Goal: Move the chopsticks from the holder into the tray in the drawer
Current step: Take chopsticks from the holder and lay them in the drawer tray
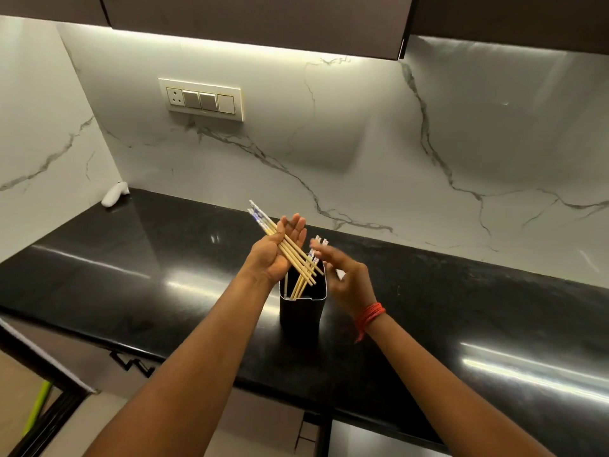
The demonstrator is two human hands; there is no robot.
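Note:
A dark square holder (301, 311) stands on the black countertop (148, 258). Several wooden chopsticks with white-and-blue patterned ends (298, 285) still lean inside it. My left hand (280, 252) hovers palm-up just above the holder's left rim, and a bundle of several chopsticks (263, 222) lies across its palm, patterned ends pointing up and left. My right hand (342, 275), with a red thread around the wrist, is blurred beside the holder's right rim, fingers spread near the tops of the chopsticks in the holder. No drawer tray is visible.
A marble backsplash with a switch plate (201, 99) rises behind the counter. A small white object (113, 192) lies in the far left corner. An open drawer edge (49, 357) shows at the lower left, with something green (38, 407) inside.

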